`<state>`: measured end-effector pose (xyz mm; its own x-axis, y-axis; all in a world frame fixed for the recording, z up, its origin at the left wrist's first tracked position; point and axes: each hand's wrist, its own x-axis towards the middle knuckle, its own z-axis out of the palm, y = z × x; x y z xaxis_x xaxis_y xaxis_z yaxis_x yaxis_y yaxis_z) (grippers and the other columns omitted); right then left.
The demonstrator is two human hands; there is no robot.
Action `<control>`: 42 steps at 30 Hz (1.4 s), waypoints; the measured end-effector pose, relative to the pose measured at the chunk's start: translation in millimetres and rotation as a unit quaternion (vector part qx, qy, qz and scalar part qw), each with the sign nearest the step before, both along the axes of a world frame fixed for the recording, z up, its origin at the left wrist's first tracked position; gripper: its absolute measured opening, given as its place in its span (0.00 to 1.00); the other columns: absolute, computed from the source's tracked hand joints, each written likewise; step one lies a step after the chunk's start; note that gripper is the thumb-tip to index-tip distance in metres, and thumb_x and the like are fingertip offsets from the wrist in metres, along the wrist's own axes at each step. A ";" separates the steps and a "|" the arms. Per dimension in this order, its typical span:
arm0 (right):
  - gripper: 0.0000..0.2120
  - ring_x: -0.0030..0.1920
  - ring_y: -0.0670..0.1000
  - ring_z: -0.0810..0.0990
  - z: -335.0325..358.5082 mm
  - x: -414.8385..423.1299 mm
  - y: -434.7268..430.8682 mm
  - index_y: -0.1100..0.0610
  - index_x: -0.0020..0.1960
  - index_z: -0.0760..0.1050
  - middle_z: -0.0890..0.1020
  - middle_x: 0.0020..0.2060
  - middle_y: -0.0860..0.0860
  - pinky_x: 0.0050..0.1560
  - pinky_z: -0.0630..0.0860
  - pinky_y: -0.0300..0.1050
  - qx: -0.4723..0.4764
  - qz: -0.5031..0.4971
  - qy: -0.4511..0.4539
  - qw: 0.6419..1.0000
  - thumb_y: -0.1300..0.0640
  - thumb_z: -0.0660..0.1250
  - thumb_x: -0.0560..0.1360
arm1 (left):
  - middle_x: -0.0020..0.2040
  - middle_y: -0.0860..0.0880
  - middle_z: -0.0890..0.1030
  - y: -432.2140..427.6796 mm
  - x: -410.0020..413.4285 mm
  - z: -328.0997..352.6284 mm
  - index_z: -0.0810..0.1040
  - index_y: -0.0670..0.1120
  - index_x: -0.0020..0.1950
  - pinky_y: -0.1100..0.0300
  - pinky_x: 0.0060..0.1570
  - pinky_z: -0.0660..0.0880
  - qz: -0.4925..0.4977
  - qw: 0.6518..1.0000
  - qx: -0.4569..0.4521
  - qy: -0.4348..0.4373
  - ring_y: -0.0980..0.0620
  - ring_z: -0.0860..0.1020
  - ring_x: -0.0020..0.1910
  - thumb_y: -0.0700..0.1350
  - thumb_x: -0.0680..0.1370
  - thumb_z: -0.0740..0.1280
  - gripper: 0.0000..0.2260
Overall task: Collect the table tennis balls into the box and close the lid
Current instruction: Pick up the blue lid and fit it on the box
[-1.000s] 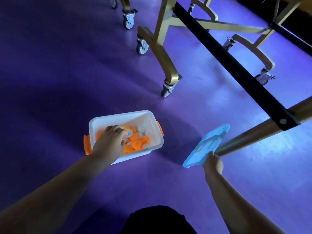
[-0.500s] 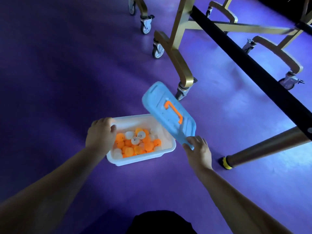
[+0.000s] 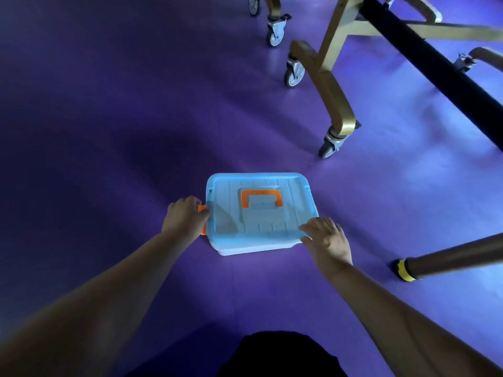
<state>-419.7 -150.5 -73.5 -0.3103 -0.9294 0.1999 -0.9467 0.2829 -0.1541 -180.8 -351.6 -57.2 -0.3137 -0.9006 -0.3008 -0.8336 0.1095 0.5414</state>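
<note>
Grips nine-o'clock clip (image 3: 202, 208) with left hand (image 3: 185, 217), presses lid (image 3: 261, 217) at five o'clock with flat right hand (image 3: 328, 240), risks skewing it through lopsided force.

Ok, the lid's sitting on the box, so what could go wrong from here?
1. The lid may not lock: only the left hand is at an orange latch. The right-side latch is out of sight and could stay unclipped.
2. The right hand rests on the near right corner alone. Pushing there could tilt the lid or slide the box across the floor.
</note>
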 end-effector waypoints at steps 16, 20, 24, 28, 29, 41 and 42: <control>0.53 0.76 0.46 0.39 -9.3 -2.3 -28.0 0.57 0.78 0.48 0.45 0.77 0.49 0.74 0.38 0.40 0.185 -0.031 -0.083 0.979 0.23 0.34 0.64 | 0.33 0.47 0.77 -7.2 -3.8 -17.0 0.75 0.42 0.40 0.58 0.33 0.72 0.029 0.986 0.159 0.043 0.49 0.74 0.30 0.48 0.67 0.68 0.10; 0.50 0.76 0.45 0.39 -13.8 0.7 -30.4 0.55 0.78 0.49 0.46 0.78 0.50 0.75 0.41 0.41 0.159 -0.071 -0.138 0.975 0.24 0.41 0.65 | 0.33 0.48 0.76 -6.3 -9.6 -16.3 0.73 0.43 0.37 0.61 0.28 0.70 0.031 0.993 0.112 0.034 0.49 0.73 0.30 0.44 0.65 0.70 0.08; 0.36 0.75 0.55 0.55 -10.0 -3.3 -33.9 0.58 0.76 0.55 0.57 0.76 0.55 0.73 0.56 0.52 -0.005 -0.248 -0.251 0.936 0.45 0.65 0.75 | 0.41 0.47 0.75 3.2 -14.1 -18.2 0.73 0.45 0.40 0.62 0.26 0.63 0.047 0.996 0.023 0.068 0.51 0.71 0.34 0.42 0.65 0.69 0.07; 0.33 0.68 0.58 0.67 -19.0 -4.3 -38.1 0.60 0.74 0.56 0.68 0.69 0.57 0.63 0.68 0.54 -0.012 -0.377 -0.413 0.829 0.47 0.65 0.76 | 0.39 0.51 0.75 15.3 -15.4 -21.8 0.72 0.48 0.43 0.63 0.27 0.63 0.048 0.994 -0.006 0.100 0.54 0.72 0.34 0.43 0.69 0.67 0.06; 0.32 0.63 0.58 0.71 -20.5 -3.5 -39.2 0.60 0.73 0.57 0.70 0.66 0.56 0.58 0.71 0.52 -0.023 -0.387 -0.434 0.813 0.48 0.65 0.76 | 0.36 0.52 0.75 17.0 -15.8 -22.2 0.73 0.48 0.43 0.62 0.27 0.63 0.043 0.994 -0.015 0.104 0.54 0.72 0.33 0.42 0.69 0.66 0.05; 0.16 0.51 0.55 0.72 -16.1 0.5 -45.6 0.58 0.63 0.71 0.65 0.52 0.52 0.43 0.70 0.43 -0.059 -0.357 -0.408 0.838 0.56 0.64 0.77 | 0.37 0.52 0.74 14.4 -24.4 -31.1 0.71 0.50 0.68 0.59 0.37 0.67 0.019 0.995 -0.080 0.048 0.50 0.73 0.37 0.42 0.76 0.58 0.20; 0.16 0.54 0.56 0.72 -16.4 0.0 -45.6 0.58 0.63 0.71 0.66 0.52 0.51 0.46 0.70 0.44 -0.058 -0.356 -0.392 0.846 0.56 0.64 0.77 | 0.36 0.52 0.74 14.8 -24.2 -30.4 0.71 0.49 0.67 0.59 0.37 0.67 0.021 0.996 -0.078 0.050 0.50 0.73 0.37 0.42 0.76 0.58 0.20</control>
